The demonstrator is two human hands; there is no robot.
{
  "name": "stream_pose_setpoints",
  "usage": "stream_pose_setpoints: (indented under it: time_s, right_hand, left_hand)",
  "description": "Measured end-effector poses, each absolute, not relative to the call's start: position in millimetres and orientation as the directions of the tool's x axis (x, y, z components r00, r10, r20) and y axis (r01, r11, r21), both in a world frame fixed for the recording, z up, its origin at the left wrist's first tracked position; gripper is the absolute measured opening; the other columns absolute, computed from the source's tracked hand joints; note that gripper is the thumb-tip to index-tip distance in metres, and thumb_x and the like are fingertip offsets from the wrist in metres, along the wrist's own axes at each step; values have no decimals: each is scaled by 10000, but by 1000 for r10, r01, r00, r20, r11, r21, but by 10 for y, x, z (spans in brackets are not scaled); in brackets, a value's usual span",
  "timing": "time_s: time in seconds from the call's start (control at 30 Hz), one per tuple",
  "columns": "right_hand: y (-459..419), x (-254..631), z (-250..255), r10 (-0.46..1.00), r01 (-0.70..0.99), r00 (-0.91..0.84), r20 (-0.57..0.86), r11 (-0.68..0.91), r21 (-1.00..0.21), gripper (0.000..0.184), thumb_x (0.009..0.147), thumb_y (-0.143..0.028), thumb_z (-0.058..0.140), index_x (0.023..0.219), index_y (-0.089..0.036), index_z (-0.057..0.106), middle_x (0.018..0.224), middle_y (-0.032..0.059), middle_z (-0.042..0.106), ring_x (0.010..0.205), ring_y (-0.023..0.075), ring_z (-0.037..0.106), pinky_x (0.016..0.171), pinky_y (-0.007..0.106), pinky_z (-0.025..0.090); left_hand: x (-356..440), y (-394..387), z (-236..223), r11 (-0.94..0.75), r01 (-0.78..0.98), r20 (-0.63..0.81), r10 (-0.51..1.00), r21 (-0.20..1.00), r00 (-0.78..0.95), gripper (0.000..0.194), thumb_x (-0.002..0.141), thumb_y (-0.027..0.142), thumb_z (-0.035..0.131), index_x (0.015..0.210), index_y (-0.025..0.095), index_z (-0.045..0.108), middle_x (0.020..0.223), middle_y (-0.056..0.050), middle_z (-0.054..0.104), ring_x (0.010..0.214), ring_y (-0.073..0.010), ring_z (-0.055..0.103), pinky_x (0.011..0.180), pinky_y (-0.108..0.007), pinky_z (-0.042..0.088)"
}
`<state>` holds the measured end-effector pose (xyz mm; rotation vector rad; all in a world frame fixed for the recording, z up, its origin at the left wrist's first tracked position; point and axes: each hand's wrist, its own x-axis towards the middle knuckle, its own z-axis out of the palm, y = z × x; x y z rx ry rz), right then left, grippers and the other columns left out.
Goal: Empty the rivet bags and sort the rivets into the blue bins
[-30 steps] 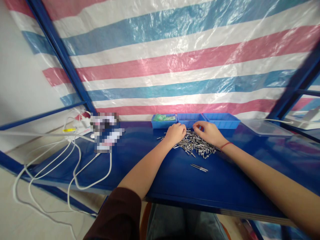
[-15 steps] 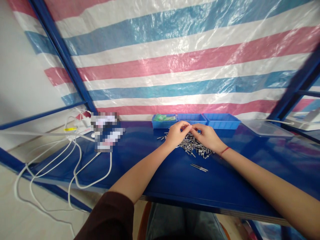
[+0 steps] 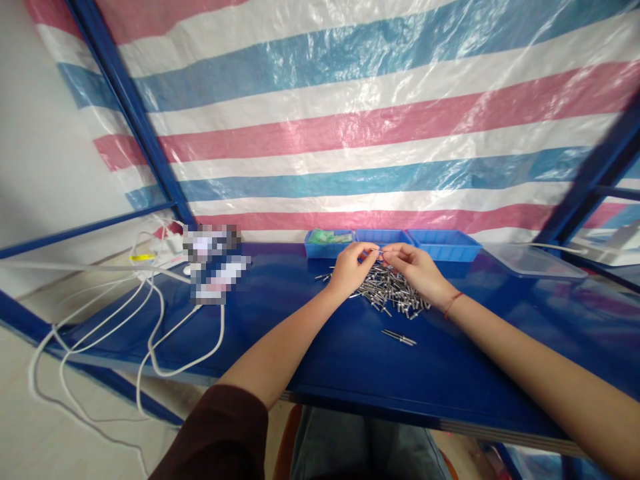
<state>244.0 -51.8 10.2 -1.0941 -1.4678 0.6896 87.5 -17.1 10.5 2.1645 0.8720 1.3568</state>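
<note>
My left hand (image 3: pixel 350 268) and my right hand (image 3: pixel 416 269) meet fingertip to fingertip above a heap of silvery blind rivets (image 3: pixel 389 291). Between the pinched fingertips shows a thin blind rivet (image 3: pixel 381 252), mostly covered by the fingers. Both hands are closed on it, one at either end. A few loose blind rivets (image 3: pixel 399 338) lie side by side on the blue tabletop (image 3: pixel 320 347), nearer to me than the heap.
Behind the hands stand a blue bin with green-and-white packets (image 3: pixel 325 251), a middle blue bin (image 3: pixel 383 235) and a right-hand blue bin (image 3: pixel 445 251). A clear plastic lid (image 3: pixel 535 261) lies at right. White cables (image 3: pixel 160 333) loop over the left side, by a pixelated object (image 3: pixel 220 273).
My fingertips have drawn slightly apart, so the thin rivet between them now shows. The heap and the loose rivets stay where they were.
</note>
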Motion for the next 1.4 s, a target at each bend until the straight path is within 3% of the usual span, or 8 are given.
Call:
stream_pose_setpoints:
  time_s: [0.2,0.3,0.47,0.67,0.83,1.0,1.2,1.4]
  right_hand:
    - [-529,2432,133,823,390,55,565,503,-771,363,720,-494,652,905,-183,627,838,74,691,775,201,637,707,346,490]
    - [-611,2416,200,773,591,-6,635,515,-621,275,803,-441,568,898,-190,628,870,77,693,777,201,630,686,335,471]
    - [-712,2404,294,722,775,-117,682,495,-392,234,858,-386,488,753,-198,582,685,20,627,638,154,580,645,281,432]
    - [-384,2485,329,724,873,100,683,265,-409,269,855,-366,457,717,-184,599,669,53,650,631,179,596,613,276,401]
    - [94,2609,319,741,942,188,645,49,-331,321,884,-368,410,800,-171,650,807,122,711,709,235,633,610,307,392]
    - [303,2690,292,756,970,229,613,-122,-212,376,899,-388,386,806,-153,664,816,174,713,738,272,643,621,332,389]
    - [84,2714,175,774,982,131,619,-14,-190,300,894,-341,406,911,-154,640,845,133,707,778,260,637,663,321,400]
    - [-273,2589,49,762,966,-44,647,198,-169,190,852,-252,455,881,-162,619,822,86,688,781,242,597,757,334,407]
  left_hand:
    - [842,-108,65,-694,287,599,717,660,356,145,875,239,543,945,181,656,979,-38,678,835,-133,614,778,-256,505]
    - [829,-82,46,-715,293,605,696,635,387,168,899,257,503,950,188,647,974,-34,674,883,-140,609,805,-256,495]
    - [838,-79,34,-758,311,604,648,573,464,219,925,275,449,927,170,641,924,-40,665,871,-143,602,806,-250,482]
    - [813,-5,15,-738,358,630,675,572,384,259,939,276,411,1101,177,586,1124,-67,655,977,-157,613,891,-278,472]
    - [701,104,7,-676,529,582,727,513,365,259,897,152,417,1068,192,608,1039,-47,678,963,-159,626,912,-280,468]
    - [595,143,-5,-647,668,482,747,368,458,233,864,193,471,974,208,676,974,-42,677,884,-176,624,851,-293,481]
    - [577,128,-42,-670,714,376,727,205,574,276,903,344,449,1028,321,695,1053,-37,670,979,-237,576,832,-365,440]
    - [611,77,2,-677,727,365,709,116,603,287,902,306,457,800,244,718,976,-42,704,947,-270,574,794,-401,392]
